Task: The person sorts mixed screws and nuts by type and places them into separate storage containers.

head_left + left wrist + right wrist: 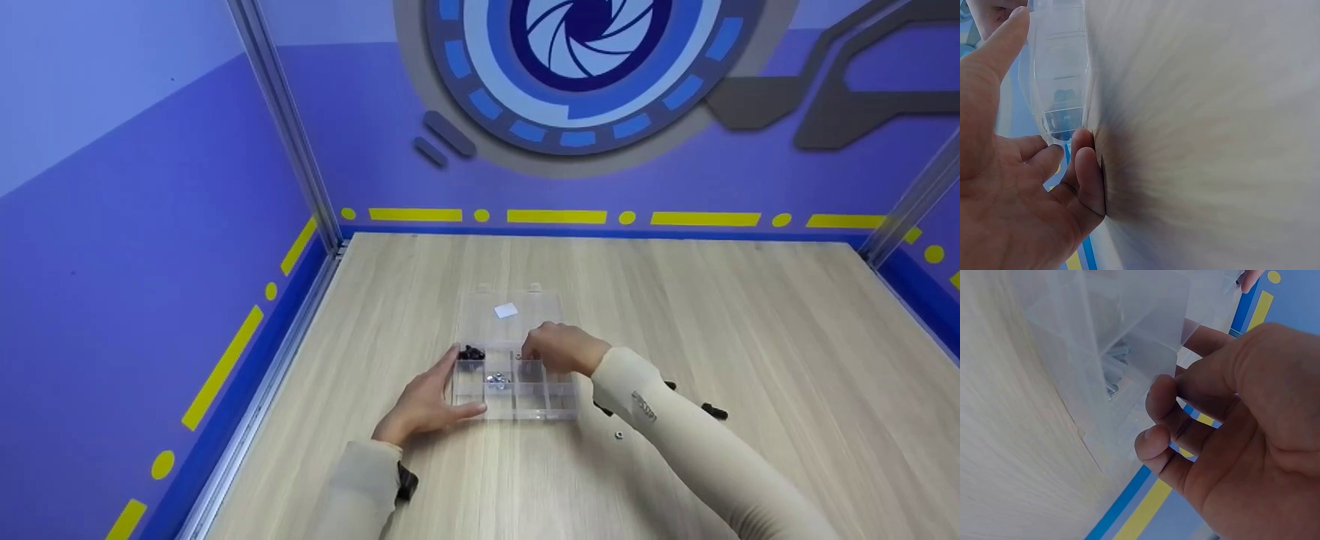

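Observation:
A clear divided box (531, 414) lies on the table with its lid (480, 307) folded back. Black parts (471, 352) fill its back left compartment, and small silver parts (498, 380) lie in a middle one. My left hand (424, 401) rests around the box's left side, thumb at the front edge; in the left wrist view, the left hand (1022, 169) has its thumb extended beside the clear wall. Reaching into the back right part, my right hand (566, 349) has bent fingers. The right wrist view shows the right hand (1241, 422) at a wall, thumb and index tips partly hidden.
Right of the box, a small nut (619, 435) lies on the wooden table (750, 315). Black pieces (714, 411) lie near and beyond my right sleeve (660, 412), which partly covers some. A white label (506, 310) is on the lid. Blue panels stand behind and at the sides.

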Action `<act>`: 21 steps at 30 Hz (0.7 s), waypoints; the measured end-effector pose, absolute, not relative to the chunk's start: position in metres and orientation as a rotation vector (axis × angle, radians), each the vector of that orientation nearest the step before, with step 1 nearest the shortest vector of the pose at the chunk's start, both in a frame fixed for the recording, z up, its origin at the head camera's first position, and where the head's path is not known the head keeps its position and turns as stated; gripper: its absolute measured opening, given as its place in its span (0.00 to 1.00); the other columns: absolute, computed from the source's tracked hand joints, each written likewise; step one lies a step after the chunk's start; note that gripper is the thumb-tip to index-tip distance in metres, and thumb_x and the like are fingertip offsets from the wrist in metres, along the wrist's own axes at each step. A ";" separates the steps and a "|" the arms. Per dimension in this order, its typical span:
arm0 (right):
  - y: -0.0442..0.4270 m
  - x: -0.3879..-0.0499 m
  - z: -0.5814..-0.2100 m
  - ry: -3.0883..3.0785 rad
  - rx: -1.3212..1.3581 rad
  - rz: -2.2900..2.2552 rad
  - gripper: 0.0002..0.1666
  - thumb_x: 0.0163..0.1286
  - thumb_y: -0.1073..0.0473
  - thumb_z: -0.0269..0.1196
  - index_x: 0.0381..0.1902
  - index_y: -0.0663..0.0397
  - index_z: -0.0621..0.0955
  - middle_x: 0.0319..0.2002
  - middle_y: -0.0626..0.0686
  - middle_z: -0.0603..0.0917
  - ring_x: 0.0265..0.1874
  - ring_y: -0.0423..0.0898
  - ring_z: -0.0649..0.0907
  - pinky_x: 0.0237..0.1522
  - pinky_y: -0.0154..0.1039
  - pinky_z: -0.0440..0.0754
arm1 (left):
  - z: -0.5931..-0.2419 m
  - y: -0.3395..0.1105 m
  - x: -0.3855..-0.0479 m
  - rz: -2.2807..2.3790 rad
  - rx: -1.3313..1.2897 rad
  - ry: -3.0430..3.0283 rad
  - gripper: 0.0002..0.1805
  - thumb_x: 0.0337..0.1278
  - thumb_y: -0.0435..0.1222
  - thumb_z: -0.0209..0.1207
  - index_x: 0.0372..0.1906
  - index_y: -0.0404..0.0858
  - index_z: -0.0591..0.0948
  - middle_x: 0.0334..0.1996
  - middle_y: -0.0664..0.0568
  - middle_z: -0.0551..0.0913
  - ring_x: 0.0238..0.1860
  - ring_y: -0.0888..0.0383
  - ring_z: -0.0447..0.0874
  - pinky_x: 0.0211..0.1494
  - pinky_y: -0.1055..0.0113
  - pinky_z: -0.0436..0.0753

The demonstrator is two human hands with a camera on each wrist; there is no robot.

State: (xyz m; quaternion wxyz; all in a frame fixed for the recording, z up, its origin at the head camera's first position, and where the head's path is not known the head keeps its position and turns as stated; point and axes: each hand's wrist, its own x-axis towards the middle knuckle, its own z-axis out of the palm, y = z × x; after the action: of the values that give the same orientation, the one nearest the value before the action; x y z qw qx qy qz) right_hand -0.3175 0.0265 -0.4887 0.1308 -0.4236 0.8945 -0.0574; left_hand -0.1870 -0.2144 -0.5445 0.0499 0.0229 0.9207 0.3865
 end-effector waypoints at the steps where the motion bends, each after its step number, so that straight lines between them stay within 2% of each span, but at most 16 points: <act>1: 0.027 -0.318 -0.489 2.598 -1.230 -0.169 0.24 0.63 0.80 0.64 0.49 0.52 0.91 0.45 0.54 0.90 0.45 0.52 0.87 0.53 0.53 0.86 | -0.544 -0.214 -0.187 1.174 0.067 2.804 0.64 0.50 0.60 0.74 0.84 0.41 0.50 0.81 0.41 0.56 0.78 0.40 0.56 0.79 0.46 0.60; 9: 0.030 -0.319 -0.491 2.614 -1.302 -0.197 0.23 0.59 0.81 0.64 0.43 0.54 0.92 0.39 0.53 0.90 0.41 0.52 0.86 0.47 0.54 0.87 | -0.542 -0.214 -0.187 1.153 0.066 2.811 0.64 0.49 0.60 0.74 0.84 0.42 0.51 0.81 0.42 0.56 0.78 0.40 0.57 0.78 0.44 0.62; 14: 0.036 -0.320 -0.490 2.610 -1.338 -0.279 0.23 0.61 0.82 0.63 0.46 0.55 0.91 0.43 0.54 0.90 0.46 0.54 0.87 0.52 0.53 0.86 | -0.544 -0.214 -0.188 1.147 0.073 2.810 0.64 0.49 0.60 0.74 0.84 0.42 0.50 0.81 0.42 0.56 0.78 0.39 0.57 0.78 0.44 0.61; 21: 0.051 -0.319 -0.483 2.672 -1.432 -0.408 0.16 0.67 0.73 0.66 0.50 0.58 0.89 0.49 0.56 0.88 0.49 0.54 0.87 0.53 0.53 0.86 | -0.543 -0.214 -0.187 1.140 0.064 2.816 0.65 0.48 0.60 0.74 0.84 0.42 0.51 0.81 0.42 0.56 0.78 0.39 0.57 0.79 0.44 0.61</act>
State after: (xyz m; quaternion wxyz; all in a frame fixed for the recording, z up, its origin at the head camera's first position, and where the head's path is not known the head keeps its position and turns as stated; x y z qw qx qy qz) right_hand -0.3188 0.0505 -0.4834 0.0412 -0.4677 0.8728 -0.1332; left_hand -0.1874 -0.2140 -0.5434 0.0512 0.0211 0.9255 0.3747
